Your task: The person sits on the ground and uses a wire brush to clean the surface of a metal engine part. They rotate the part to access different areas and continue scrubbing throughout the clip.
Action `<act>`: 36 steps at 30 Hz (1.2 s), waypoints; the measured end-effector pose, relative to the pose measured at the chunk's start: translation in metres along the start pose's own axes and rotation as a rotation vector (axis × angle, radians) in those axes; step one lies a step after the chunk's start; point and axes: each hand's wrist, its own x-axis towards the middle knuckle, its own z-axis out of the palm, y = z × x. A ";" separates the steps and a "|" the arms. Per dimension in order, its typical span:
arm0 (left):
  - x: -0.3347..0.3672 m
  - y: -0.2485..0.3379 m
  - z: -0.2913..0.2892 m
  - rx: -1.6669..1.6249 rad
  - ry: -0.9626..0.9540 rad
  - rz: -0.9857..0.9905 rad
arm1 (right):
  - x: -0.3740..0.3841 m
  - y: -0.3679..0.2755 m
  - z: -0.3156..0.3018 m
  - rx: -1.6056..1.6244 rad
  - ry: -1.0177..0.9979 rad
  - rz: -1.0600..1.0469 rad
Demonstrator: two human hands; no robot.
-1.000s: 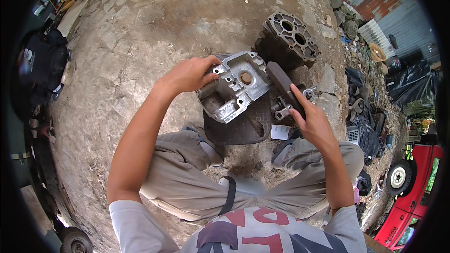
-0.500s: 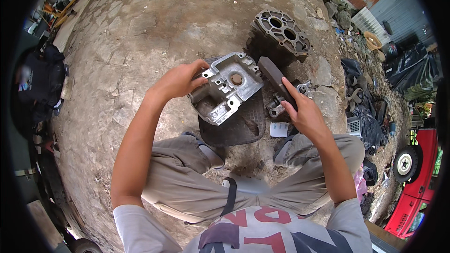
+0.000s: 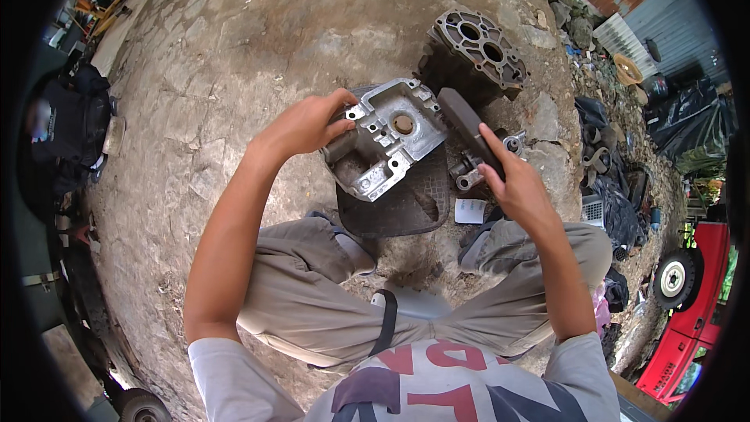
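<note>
Silver case (image 3: pixel 391 144) is finger-pinched by the left hand (image 3: pixel 305 125), bar (image 3: pixel 466 121) by the right hand (image 3: pixel 519 187). The case is best kept still.

a rough stone-and-dirt ground (image 3: pixel 180 133) with a dark mat and metal parts on it
the ground is brown and uneven, with pale flat stones set in it toward the far edge; the dark mat (image 3: pixel 391 220), round-cornered and worn, lies on it, with a silver metal casing (image 3: pixel 422 137) over its far part, though the casing's underside is hidden. beyond the mat to the right, a dark heavy casting (image 3: pixel 482 47) stands on the ground, its holed face up. small metal fittings (image 3: pixel 466 180) lie just right of the mat, near a white paper slip (image 3: pixel 469 211). farther right, black plastic bags (image 3: pixel 617 215) lie among rubble (image 3: pixel 574 31).
</note>
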 end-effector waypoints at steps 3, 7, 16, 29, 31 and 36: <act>-0.002 0.006 -0.005 -0.022 -0.035 -0.028 | -0.001 -0.009 -0.006 0.065 -0.070 0.071; 0.002 0.005 -0.004 -0.003 -0.031 -0.004 | -0.025 -0.046 0.007 0.292 -0.204 -0.255; -0.003 0.007 -0.004 0.005 -0.022 -0.033 | -0.014 -0.029 -0.013 0.057 -0.142 -0.002; 0.001 0.002 0.000 -0.008 -0.018 -0.025 | -0.035 -0.079 -0.025 0.130 -0.509 -0.133; 0.000 0.002 -0.001 -0.015 -0.014 -0.024 | -0.029 -0.051 -0.016 0.098 -0.269 -0.171; 0.000 0.010 -0.006 -0.033 -0.040 -0.049 | -0.011 -0.003 -0.014 -0.031 -0.025 0.001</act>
